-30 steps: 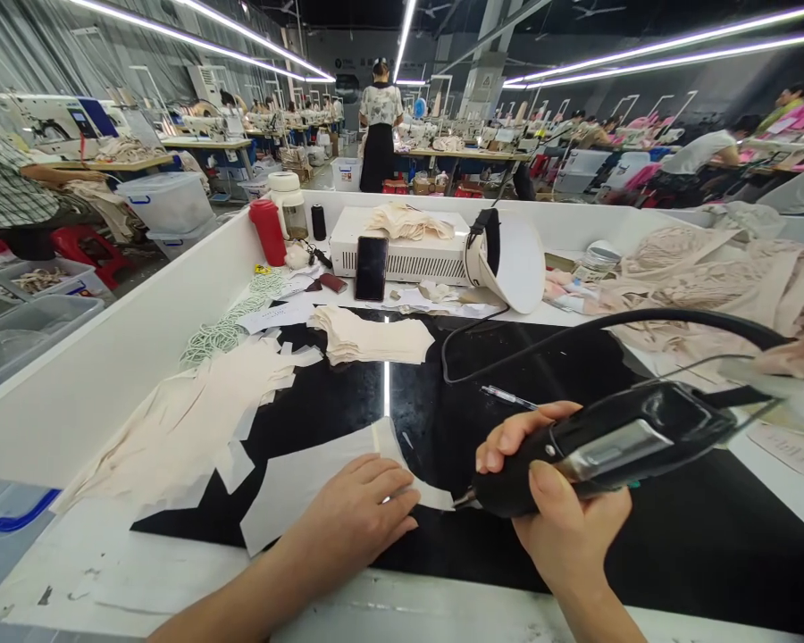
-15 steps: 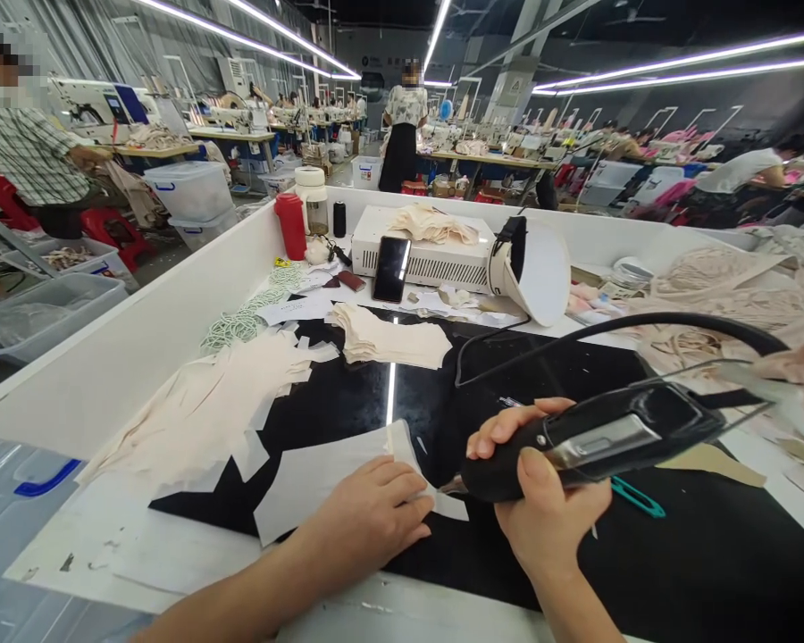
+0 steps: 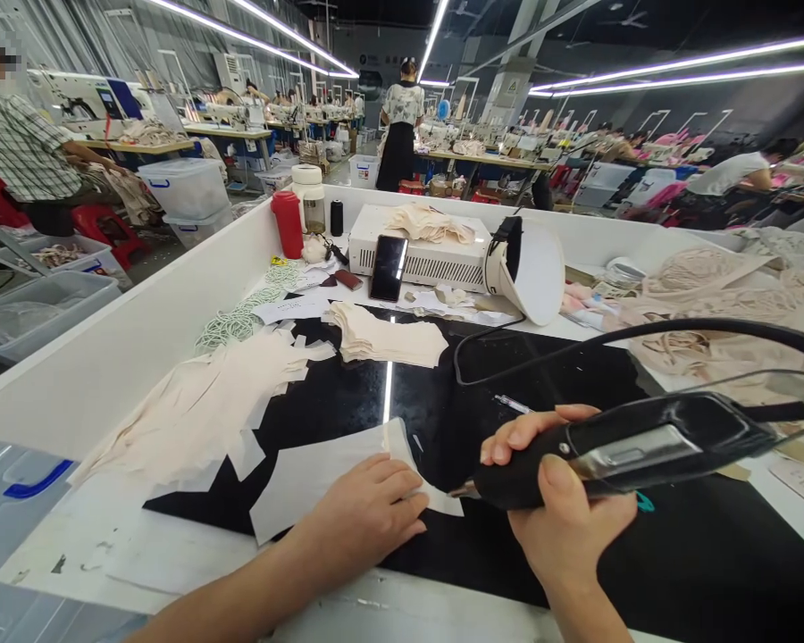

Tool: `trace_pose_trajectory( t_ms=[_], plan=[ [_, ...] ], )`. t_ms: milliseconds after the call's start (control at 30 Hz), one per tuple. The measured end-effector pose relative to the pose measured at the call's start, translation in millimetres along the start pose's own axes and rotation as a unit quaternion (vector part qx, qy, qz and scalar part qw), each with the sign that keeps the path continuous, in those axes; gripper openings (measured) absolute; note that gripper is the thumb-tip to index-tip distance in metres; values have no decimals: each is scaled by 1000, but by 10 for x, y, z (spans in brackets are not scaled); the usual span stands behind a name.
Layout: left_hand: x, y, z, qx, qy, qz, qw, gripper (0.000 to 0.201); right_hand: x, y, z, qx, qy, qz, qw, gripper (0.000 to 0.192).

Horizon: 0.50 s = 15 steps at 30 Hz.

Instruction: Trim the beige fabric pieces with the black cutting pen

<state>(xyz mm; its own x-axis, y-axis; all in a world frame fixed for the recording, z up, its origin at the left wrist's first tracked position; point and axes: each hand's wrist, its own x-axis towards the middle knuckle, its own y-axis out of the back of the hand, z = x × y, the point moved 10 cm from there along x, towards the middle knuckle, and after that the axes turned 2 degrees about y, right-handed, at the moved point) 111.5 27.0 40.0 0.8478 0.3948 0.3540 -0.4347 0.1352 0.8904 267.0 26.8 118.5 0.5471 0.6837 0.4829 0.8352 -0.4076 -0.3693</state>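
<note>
Our left hand [image 3: 365, 513] stays flat on the pale fabric sheet [image 3: 322, 478]; right hand [image 3: 563, 518] still grips the black corded cutter [image 3: 630, 442], tip holding at the sheet's edge on the black bench [image 3: 676, 554].

red bottle [image 3: 287, 224], phone [image 3: 388, 267] leaning on white box [image 3: 421, 250], cream stack [image 3: 385, 338] mid-table.

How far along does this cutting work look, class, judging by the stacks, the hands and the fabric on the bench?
Done: a cut stack and loose offcuts lie on the black mat.
In hand: the left hand presses a white piece flat; the right hand holds the black corded tool, tip at the piece's edge.
Left: heaped lace fabric at the right, seemingly unprocessed.
</note>
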Motion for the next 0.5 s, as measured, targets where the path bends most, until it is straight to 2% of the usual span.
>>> trace_pose_trajectory(
  t_ms=[300,500],
  plan=[
    [7,39,8,0,-1,-2,1000,10,-23,28,58,-11,-6,-7,1000,30],
    [24,74,19,-4,-7,5,1000,9,-53,-49,1,22,-8,-11,1000,32]
  ],
)
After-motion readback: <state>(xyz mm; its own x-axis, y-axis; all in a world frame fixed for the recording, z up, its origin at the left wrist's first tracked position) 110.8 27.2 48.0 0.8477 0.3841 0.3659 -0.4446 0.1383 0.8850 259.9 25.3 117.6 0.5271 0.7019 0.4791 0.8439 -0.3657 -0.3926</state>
